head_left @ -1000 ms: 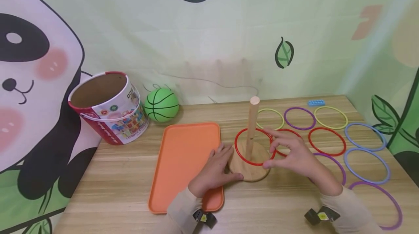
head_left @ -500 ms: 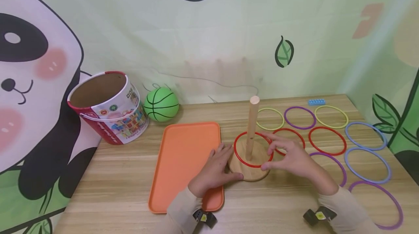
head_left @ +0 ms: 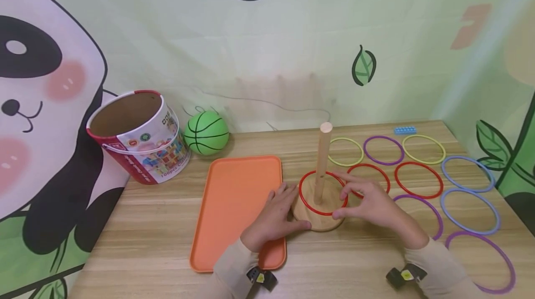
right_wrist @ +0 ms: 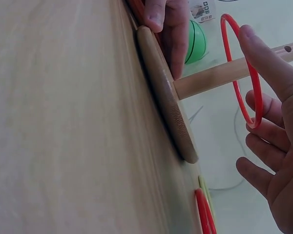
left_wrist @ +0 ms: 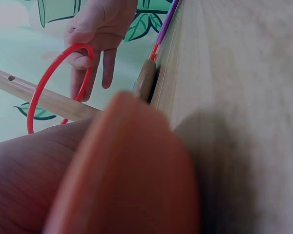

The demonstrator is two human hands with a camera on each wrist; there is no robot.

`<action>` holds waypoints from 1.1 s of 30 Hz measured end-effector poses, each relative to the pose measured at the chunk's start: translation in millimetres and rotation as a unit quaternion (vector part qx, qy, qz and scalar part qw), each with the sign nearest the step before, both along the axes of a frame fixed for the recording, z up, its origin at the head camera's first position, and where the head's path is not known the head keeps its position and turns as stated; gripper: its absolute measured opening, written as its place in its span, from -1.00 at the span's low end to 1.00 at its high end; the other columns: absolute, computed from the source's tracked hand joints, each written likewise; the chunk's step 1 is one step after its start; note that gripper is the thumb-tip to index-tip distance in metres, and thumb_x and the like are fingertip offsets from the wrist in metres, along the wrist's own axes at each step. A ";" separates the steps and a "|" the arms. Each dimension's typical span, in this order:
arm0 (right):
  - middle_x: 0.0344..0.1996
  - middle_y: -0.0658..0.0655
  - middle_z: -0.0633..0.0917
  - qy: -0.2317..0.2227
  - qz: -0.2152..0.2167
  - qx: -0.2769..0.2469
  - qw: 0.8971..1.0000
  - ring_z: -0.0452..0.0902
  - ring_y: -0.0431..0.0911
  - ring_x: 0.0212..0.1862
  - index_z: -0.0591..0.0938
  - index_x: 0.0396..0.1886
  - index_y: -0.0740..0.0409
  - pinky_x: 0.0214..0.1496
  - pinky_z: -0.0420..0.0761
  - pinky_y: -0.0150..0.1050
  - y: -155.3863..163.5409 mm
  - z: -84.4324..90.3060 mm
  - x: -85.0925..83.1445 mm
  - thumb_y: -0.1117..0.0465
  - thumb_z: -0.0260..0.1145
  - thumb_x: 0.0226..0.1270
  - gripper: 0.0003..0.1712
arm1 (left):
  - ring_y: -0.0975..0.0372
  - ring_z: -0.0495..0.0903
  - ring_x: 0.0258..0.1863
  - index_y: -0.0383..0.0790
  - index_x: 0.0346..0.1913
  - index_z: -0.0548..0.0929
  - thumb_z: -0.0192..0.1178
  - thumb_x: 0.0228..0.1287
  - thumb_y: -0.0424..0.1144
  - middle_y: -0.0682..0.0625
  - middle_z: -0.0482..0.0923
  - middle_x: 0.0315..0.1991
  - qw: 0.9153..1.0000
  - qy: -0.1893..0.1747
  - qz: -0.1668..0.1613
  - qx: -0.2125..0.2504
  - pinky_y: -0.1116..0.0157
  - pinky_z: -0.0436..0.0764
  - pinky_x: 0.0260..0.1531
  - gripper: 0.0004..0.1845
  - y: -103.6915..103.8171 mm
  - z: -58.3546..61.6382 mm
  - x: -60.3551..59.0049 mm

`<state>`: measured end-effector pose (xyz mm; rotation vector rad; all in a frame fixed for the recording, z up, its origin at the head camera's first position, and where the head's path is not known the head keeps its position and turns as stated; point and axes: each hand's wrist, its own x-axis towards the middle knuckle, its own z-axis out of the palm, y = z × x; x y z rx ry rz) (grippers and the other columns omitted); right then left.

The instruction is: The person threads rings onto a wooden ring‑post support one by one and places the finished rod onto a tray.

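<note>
Fingers of the right hand [head_left: 374, 204] pinch a thin, glossy red ring [head_left: 322, 192] threaded over the smooth wooden peg [head_left: 322, 162], held just above the round wooden base [head_left: 317, 217]. The left hand [head_left: 273, 217] rests flat and relaxed against the base, over a matte orange tray [head_left: 234, 197]. Since a second ago, the ring has sunk lower down the peg.

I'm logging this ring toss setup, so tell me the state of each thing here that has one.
Red ring: around the peg, held above the base by the right hand.
Peg stand: upright, base steadied by the left hand.
Bucket: open, tilted.
Orange tray: flat.
Loose rings: flat on the table.
</note>
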<state>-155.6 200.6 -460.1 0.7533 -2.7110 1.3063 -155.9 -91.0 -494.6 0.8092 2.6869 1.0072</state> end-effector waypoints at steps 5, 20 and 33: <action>0.41 0.14 0.60 -0.004 0.001 0.002 1.000 0.43 0.25 0.47 0.65 -0.51 -0.21 0.38 0.46 0.26 0.1 -4.7 -1.6 -0.11 0.77 -0.07 -0.61 | -0.11 -0.15 0.69 -0.08 0.70 0.15 0.49 0.24 0.19 -0.06 0.18 0.65 1.000 0.000 -0.001 0.001 -0.26 -0.17 0.58 0.10 0.0 -0.5 -0.1; 0.35 0.26 0.63 -0.011 0.014 0.023 1.000 0.51 0.31 0.38 0.69 -0.50 -0.18 0.41 0.43 0.29 0.2 -13.7 -5.4 -0.09 0.78 -0.08 -0.63 | -0.07 -0.17 0.70 -0.11 0.69 0.18 0.48 0.25 0.20 -0.10 0.17 0.65 1.000 -0.012 0.003 -0.005 -0.20 -0.18 0.60 0.08 -0.7 1.7 1.1; 0.35 0.25 0.64 -0.014 0.027 0.053 0.998 0.57 0.24 0.35 0.67 -0.54 -0.21 0.31 0.54 0.18 -2.8 -19.5 -5.1 -0.17 0.76 -0.09 -0.60 | -0.07 -0.14 0.70 -0.25 0.66 0.21 0.47 0.26 0.20 -0.15 0.18 0.65 1.000 -0.004 0.001 -0.010 -0.20 -0.16 0.60 0.08 -0.9 0.6 0.9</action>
